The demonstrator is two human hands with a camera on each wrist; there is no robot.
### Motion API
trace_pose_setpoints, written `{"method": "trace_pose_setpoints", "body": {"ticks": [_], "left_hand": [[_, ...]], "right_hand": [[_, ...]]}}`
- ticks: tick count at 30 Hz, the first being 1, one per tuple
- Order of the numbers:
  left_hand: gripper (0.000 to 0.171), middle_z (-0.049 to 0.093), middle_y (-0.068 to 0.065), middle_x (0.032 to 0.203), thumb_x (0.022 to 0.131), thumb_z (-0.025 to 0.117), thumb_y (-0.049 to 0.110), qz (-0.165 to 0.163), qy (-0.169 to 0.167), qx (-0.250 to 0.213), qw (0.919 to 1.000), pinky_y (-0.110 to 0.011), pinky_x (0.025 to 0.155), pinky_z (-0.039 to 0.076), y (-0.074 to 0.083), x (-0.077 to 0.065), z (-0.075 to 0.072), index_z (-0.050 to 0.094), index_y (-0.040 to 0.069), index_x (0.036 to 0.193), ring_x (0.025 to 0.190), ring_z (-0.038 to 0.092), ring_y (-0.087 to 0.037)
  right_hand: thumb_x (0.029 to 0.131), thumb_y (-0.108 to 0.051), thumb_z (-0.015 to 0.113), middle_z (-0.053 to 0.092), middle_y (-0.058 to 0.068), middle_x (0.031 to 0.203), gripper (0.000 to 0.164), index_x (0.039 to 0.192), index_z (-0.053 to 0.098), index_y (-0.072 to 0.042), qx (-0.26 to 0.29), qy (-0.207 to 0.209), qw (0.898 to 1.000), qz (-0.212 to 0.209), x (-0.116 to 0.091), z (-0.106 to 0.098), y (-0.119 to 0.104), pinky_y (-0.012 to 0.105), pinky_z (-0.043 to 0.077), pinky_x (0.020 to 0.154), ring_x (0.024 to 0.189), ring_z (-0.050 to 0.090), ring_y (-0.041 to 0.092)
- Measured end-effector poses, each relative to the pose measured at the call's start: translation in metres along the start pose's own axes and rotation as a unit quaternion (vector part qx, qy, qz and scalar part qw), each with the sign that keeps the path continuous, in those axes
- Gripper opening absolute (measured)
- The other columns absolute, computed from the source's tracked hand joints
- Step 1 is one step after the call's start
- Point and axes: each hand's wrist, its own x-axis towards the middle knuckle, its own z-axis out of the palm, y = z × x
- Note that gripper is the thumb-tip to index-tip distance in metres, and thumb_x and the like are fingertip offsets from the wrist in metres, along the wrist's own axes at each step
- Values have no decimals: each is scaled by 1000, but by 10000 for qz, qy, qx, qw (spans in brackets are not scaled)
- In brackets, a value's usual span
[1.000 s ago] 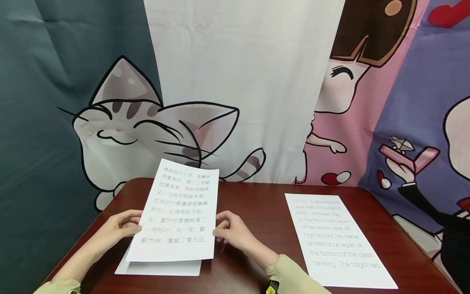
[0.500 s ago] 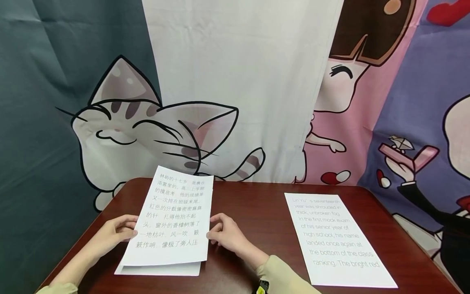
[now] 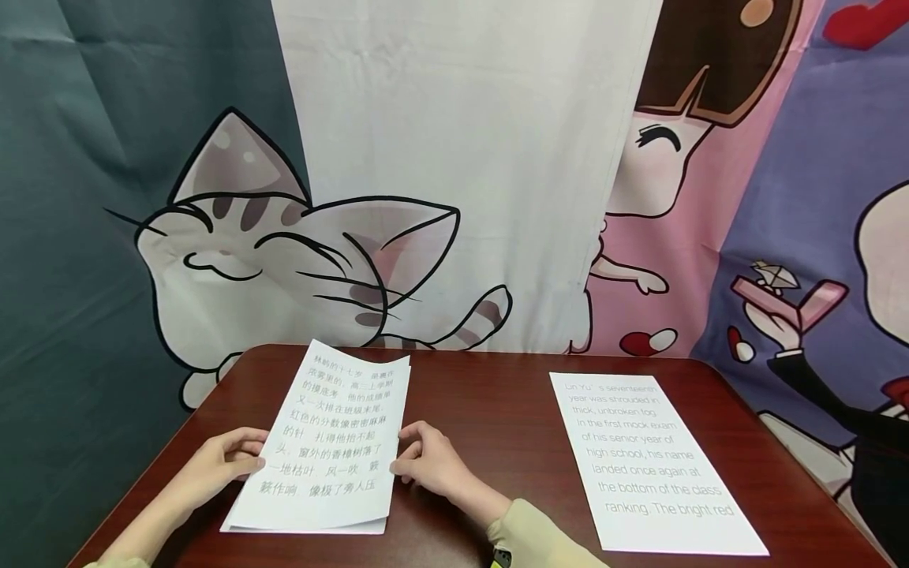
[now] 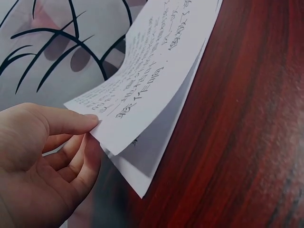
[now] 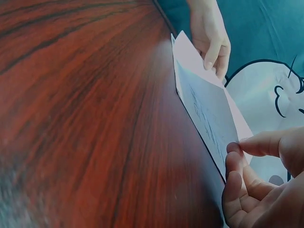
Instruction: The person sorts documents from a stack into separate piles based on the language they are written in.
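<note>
A white sheet of paper (image 3: pixel 330 434) printed with Chinese characters is held between both hands. My left hand (image 3: pixel 216 467) pinches its left edge, thumb on top and fingers beneath, as the left wrist view shows. On the opposite edge my right hand (image 3: pixel 432 461) pinches the sheet between thumb and fingers. The sheet bows slightly, its far end raised. Beneath it lies a second sheet of paper (image 4: pixel 140 175), mostly covered; its corner and some print show in the left wrist view. In the right wrist view a gap separates the held sheet (image 5: pixel 232 109) from the lower one (image 5: pixel 199 109).
Another white sheet (image 3: pixel 653 465), printed in English, lies flat at the right of the dark red wooden table (image 3: pixel 490 410). Behind the table's far edge hangs a cartoon-printed curtain (image 3: pixel 454 158) with a striped cat.
Both hands have lowered the held sheet toward the table and slightly left. It now covers nearly all of the lower sheet. The English sheet has stayed put.
</note>
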Motion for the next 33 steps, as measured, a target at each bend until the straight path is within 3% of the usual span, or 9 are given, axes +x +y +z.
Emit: {"method": "trace_pose_setpoints", "body": {"ticks": [5, 11, 19, 33], "left_hand": [[49, 65, -14, 103, 89, 67, 9, 13, -48, 50, 10000, -25, 69, 56, -6, -1, -2, 51, -13, 131, 80, 64, -5], [49, 65, -12, 103, 89, 67, 10, -153, 68, 241, 9996, -24, 68, 54, -10, -3, -1, 52, -11, 131, 79, 63, -5], [49, 66, -6, 98, 87, 71, 15, -413, 421, 978, 9935, -20, 65, 47, -8, -2, 3, 58, -5, 129, 75, 58, -5], [49, 65, -5, 97, 86, 71, 12, -274, 642, 1380, 9880, -20, 64, 45, -8, -3, 7, 60, -4, 130, 73, 55, -5]], "right_hand": [[77, -5, 75, 68, 3, 67, 39, 112, 58, -1, -111, -1, 9999, 12, 2, 3, 3, 24, 47, 47, 53, 60, 13], [77, -5, 76, 68, 5, 66, 39, 112, 58, 0, -276, -60, 9996, -13, -1, 4, 3, 25, 45, 47, 52, 59, 15], [76, -5, 76, 67, 6, 67, 41, 113, 60, 4, -357, -74, 9993, 3, -3, 2, 2, 25, 46, 48, 52, 60, 16], [78, -7, 75, 70, 4, 67, 58, 128, 55, 13, -510, -335, 9981, 82, -6, 3, -1, 24, 47, 50, 51, 61, 14]]}}
